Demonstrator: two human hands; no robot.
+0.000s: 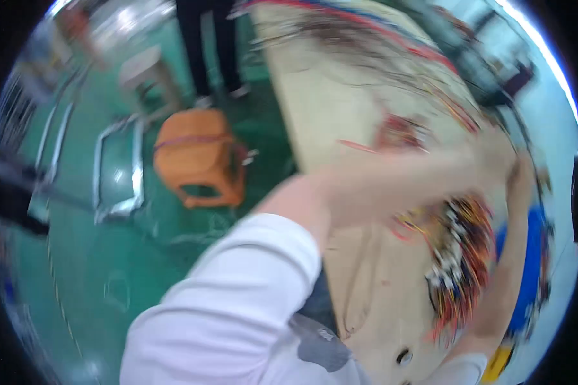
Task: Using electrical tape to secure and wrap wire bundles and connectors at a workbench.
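Observation:
My left arm reaches across the pale worktable (392, 314) to its far right side, and my left hand (491, 153) is smeared by motion there. Close beside it is my right hand (521, 172), at the end of a forearm that rises from the lower right. Blur hides the fingers of both, and I cannot tell whether anything is in them. Nearer to me than the hands lies a large bundle of multicoloured wires with white connectors (453, 247). A smaller tangle of red wires (398, 131) rests beyond my left forearm.
Long dark, red and blue wires (359, 32) cover the table's far end. A blue bin (526, 269) stands along the right edge. A small black ring-shaped thing (403, 357) lies near me. Leftward are an orange stool (196, 154), metal frames (119, 170) and a standing person's legs (209, 51).

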